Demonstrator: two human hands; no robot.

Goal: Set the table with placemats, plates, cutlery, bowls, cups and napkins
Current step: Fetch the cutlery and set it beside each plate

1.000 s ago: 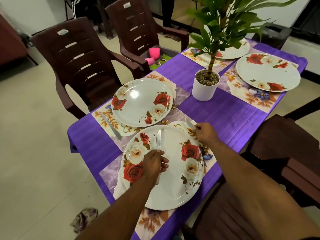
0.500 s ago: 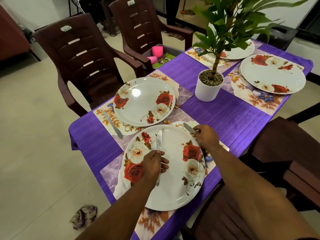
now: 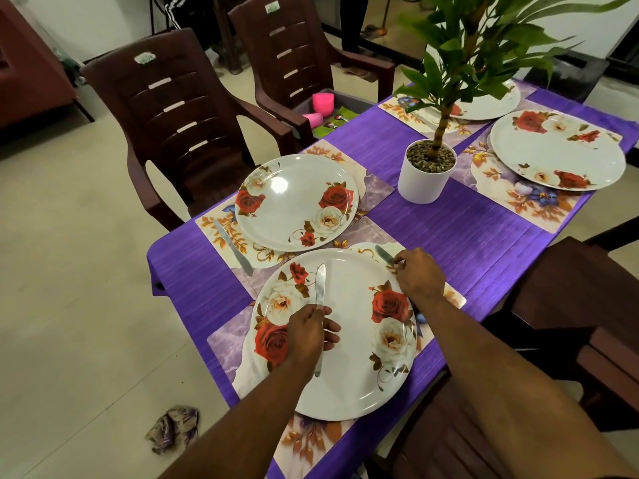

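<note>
Table laid with a purple cloth (image 3: 466, 243). Counted: four plates, four placemats, three knives, two pink cups.

Left of the left hand (image 3: 307, 331), a crumpled rag (image 3: 173, 426) lies on open floor, with wide bare floor beyond it. Up and left of that hand, knife A (image 3: 233, 247) lies flat on the far-left mat (image 3: 214, 226), just beside the far-left plate (image 3: 297, 202); two brown chairs (image 3: 179, 108) stand past the table's left edge, the farther one carrying a tray with the cups (image 3: 323, 102).

The left hand grips knife B (image 3: 320, 288) by its handle, fingers curled round it, blade pointing away, above the near plate (image 3: 339, 375). That plate sits on the near mat (image 3: 228, 344), which overhangs the table's near edge.

The right hand (image 3: 420, 276) pinches knife C (image 3: 385, 255) at the near plate's far-right rim; only the blade tip shows beyond the fingers. Whether the knife touches the mat cannot be told.

Up and right of the right hand: a bare strip of cloth, then a white pot (image 3: 425, 178) with a leafy plant, and two more plates (image 3: 556, 150) on mats (image 3: 529, 205) near the table's right edge. A dark chair (image 3: 570, 305) stands right of the right forearm.
</note>
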